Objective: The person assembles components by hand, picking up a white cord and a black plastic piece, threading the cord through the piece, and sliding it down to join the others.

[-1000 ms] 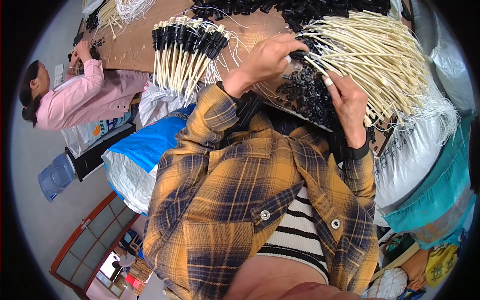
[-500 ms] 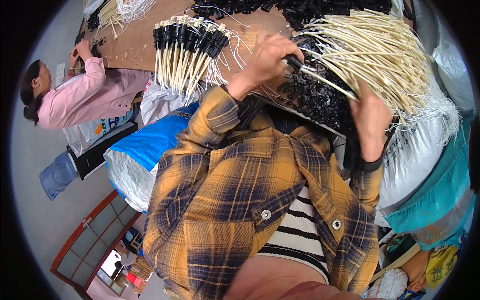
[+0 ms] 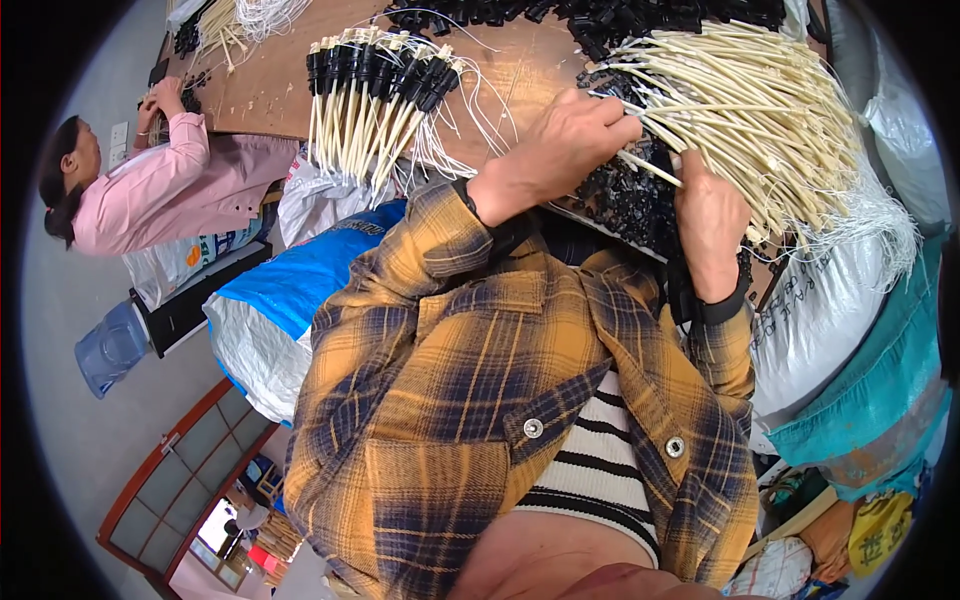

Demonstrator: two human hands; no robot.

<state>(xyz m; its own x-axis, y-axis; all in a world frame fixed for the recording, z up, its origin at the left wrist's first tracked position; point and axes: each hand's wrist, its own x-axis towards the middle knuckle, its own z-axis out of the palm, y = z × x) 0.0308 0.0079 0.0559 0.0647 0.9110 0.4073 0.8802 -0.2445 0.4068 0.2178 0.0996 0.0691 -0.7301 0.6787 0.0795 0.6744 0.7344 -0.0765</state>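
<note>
My left hand (image 3: 580,140) is closed over one end of a cream sleeved wire (image 3: 648,167), palm down above the near edge of the table. A black fitting showed at that end earlier; the fist now hides it. At the other end, the fingers of my right hand (image 3: 712,215) are closed on the wire, close to the large pile of cream sleeved wires (image 3: 750,110). Small black parts (image 3: 630,215) lie scattered beneath both hands. To the left rests a fanned bundle of sleeved wires with black fittings (image 3: 375,85).
More black fittings (image 3: 680,12) are heaped along the far side of the wooden table (image 3: 265,90). White sacks (image 3: 820,310) stand at the right, a blue bag (image 3: 270,300) at the left. A person in pink (image 3: 175,190) works at the table's left side.
My left hand has moved right and slightly down, nearer my right hand, and covers the black fitting. My right hand has shifted a little left. Less of the wire shows between them.
</note>
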